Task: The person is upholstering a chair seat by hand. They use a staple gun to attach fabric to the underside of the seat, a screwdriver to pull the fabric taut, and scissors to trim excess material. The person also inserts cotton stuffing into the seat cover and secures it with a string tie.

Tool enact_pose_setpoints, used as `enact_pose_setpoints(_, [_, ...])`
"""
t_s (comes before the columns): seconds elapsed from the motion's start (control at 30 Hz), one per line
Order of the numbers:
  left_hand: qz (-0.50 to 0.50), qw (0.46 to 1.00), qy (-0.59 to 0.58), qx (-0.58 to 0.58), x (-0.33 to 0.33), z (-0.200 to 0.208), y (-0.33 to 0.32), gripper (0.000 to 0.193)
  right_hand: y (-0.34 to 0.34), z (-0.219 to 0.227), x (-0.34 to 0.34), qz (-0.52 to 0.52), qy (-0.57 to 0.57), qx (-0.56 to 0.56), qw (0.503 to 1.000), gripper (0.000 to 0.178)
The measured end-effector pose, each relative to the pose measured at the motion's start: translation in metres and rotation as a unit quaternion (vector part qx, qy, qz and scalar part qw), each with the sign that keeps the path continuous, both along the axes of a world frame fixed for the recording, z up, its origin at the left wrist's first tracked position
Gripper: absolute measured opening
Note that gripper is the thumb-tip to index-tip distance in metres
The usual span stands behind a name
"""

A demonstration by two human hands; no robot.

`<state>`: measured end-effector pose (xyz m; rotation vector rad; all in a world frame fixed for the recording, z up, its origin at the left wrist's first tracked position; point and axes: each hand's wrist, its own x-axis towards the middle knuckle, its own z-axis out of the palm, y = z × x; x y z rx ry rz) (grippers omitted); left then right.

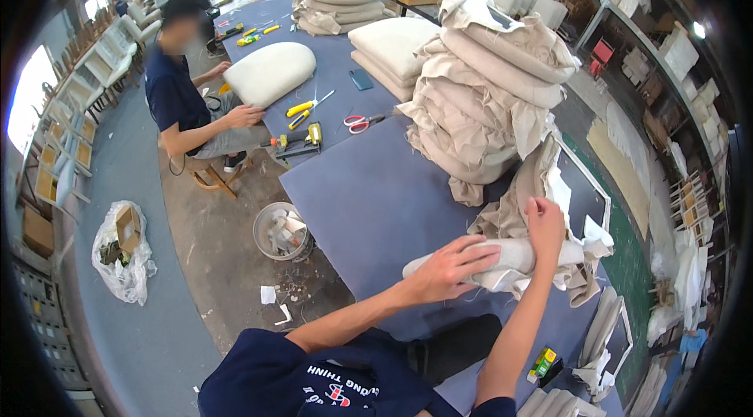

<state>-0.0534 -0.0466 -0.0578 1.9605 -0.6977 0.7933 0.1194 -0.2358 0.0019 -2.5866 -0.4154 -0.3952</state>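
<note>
A beige fabric-covered seat cushion [515,254] lies on the blue-grey worktable in front of me, with loose cloth along its edges. My left hand [453,268] grips its left part, fingers laid over the top. Above the cushion's right part, my right hand [544,222] is closed with its fingertips pinched together; whatever is in them is too small to make out. Just beyond that hand leans another seat piece with a dark underside [582,188] and rough white and beige cloth edges. My right forearm crosses in front of the cushion and hides part of it.
A tall pile of beige covered cushions [486,95] stands beyond my hands. Red-handled scissors [361,124], yellow-handled tools [300,109] and a staple gun [311,137] lie on the table [353,197]. A co-worker [184,91] sits at left holding a pale cushion [271,74]. A waste bucket [282,233] stands below.
</note>
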Motion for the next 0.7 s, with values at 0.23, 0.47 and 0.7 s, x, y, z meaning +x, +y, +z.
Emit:
enact_pose_setpoints(0.23, [-0.071,0.994,0.048,-0.073,-0.004,0.014,0.000,0.072,0.010,-0.014,-0.109,0.100,-0.214,0.094,0.967,0.044])
enact_pose_setpoints(0.47, [-0.111,0.960,0.206,-0.153,0.011,0.028,0.002,0.037,0.004,-0.107,-0.107,-0.019,-0.389,0.141,0.910,0.059])
enact_pose_setpoints(0.7, [-0.075,0.973,0.175,-0.129,0.029,0.023,0.013,0.044,0.024,-0.140,-0.178,-0.041,0.020,0.496,0.867,0.059])
